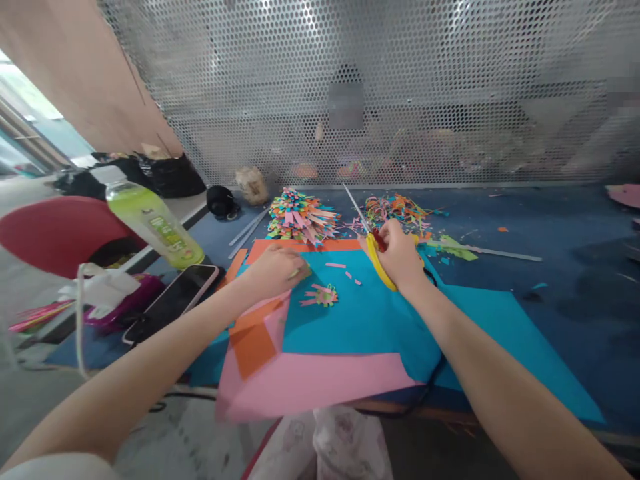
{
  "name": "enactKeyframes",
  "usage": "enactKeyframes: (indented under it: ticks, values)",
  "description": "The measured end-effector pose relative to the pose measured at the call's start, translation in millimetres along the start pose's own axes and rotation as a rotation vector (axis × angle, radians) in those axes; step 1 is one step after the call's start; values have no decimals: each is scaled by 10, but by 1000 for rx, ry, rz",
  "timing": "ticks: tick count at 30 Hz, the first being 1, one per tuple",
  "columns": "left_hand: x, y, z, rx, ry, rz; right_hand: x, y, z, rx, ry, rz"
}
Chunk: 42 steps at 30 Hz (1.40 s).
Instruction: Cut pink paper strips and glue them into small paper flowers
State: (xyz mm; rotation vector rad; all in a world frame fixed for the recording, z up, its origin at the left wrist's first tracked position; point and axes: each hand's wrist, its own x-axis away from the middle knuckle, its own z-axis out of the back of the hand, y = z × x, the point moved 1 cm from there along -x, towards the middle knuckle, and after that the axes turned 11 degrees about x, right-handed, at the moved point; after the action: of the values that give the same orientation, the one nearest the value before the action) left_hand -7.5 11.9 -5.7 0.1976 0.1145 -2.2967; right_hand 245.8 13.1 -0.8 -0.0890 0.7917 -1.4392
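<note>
Left hand (280, 272) was above the left part of the top blue sheet (345, 327), fingers curled inward. A small greenish bit showed at the fingertips; could not tell whether the fingers were clamped on it or merely near it. Right hand (400, 257) had its fingers closed around the yellow-handled scissors (371, 244), held over the right part of the same sheet, blades pointing away toward the perforated metal screen (280, 87).

On the blue sheet, between the hands and nearer the body, lay a small pink-and-green fringed paper piece (323, 295), apart from both. Pink slips (335, 265) were scattered just beyond it. A pink sheet (320, 383) extended from under the blue one over the near edge of the desk (560, 227); an orange paper piece (253, 350) rested at left.

Beyond the sheets: a heap of fringed multicolored paper (303, 219) and, to its right, a tangle of thin scraps (400, 210). Left side of desk: phone (175, 300) and a tilted bottle (153, 223) of yellow-green liquid.
</note>
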Motion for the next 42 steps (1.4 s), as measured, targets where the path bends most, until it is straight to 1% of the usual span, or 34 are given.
enactKeyframes:
  ticks: [2,4,6,9,12,15,17,20,23,25,28,30,32,35,38,42]
  values:
    - [3,32,44,3,-16,7,7,-24,4,117,-46,5]
    - [-46,100,51,18,2,15,16,-48,9,236,-86,7]
    - [-131,191,6,53,-1,-17,24,-66,8,325,-112,3]
    - [-254,286,-126,70,-28,-79,30,-73,-6,373,-148,-4]
    - [-289,263,-264,100,-40,-96,31,-65,-36,394,-187,-13]
    - [-240,186,-327,99,-21,-150,34,-56,-74,432,-212,-19]
    - [-206,163,-310,72,-16,-174,37,-49,-103,462,-231,-14]
    - [-196,202,-237,30,-70,-189,39,-39,-131,493,-257,-6]
    - [-204,257,-181,46,-92,-155,36,-32,-131,498,-270,-12]
    - [-192,259,-172,145,-44,-94,31,-27,-121,500,-272,-21]
    - [-142,203,-166,411,93,42,21,-18,-116,509,-271,-32]
    - [-106,152,-147,530,166,91,17,-12,-123,519,-275,-41]
    - [-83,114,-120,564,183,74,19,-10,-136,533,-284,-46]
    - [-74,83,-108,561,127,4,28,-12,-154,561,-311,-34]
    - [-75,64,-142,500,85,-56,33,-16,-165,580,-326,-13]
    - [-64,34,-142,433,109,-79,30,-22,-175,616,-335,-16]
